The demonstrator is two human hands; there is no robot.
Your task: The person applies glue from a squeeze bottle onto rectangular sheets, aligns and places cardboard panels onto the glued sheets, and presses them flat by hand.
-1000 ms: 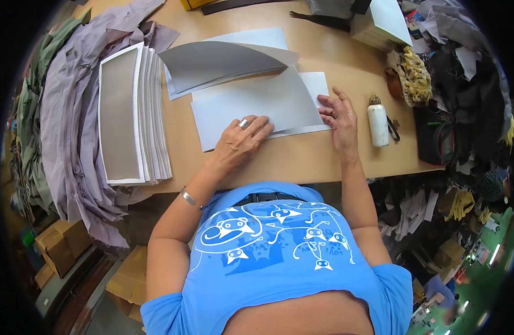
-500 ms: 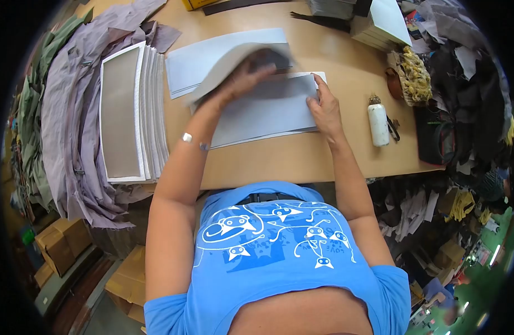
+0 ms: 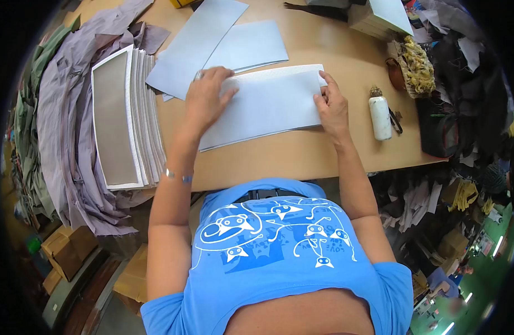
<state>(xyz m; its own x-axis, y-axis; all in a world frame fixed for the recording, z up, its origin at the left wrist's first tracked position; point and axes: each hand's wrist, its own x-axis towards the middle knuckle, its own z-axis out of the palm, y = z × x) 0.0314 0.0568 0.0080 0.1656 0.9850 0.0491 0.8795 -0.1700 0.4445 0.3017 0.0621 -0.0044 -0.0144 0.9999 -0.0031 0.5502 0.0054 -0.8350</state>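
A stack of pale blue-grey rectangular sheets (image 3: 274,106) lies in front of me, with a white sheet edge (image 3: 279,71) showing along its far side. My right hand (image 3: 332,106) grips the stack's right edge, thumb on top and fingers around the far corner. My left hand (image 3: 208,99) rests over the left end, its thumb apart from the fingers and nothing visibly held. Just beyond it, a loose sheet (image 3: 198,47) lies aslant over another pale sheet (image 3: 254,44).
To the left stands a row of white-edged grey-brown panels (image 3: 113,120) beside heaped mauve fabric (image 3: 67,123). A white bottle (image 3: 380,117), a yellow fibrous bundle (image 3: 418,67) and a white-topped block (image 3: 382,19) are on the right. Dark cloth (image 3: 469,100) piles beyond them.
The curled sheet in my left hand has been let go and now lies flat at the upper left. My left hand has come back to the stack's left end; my right hand stays at the right edge.
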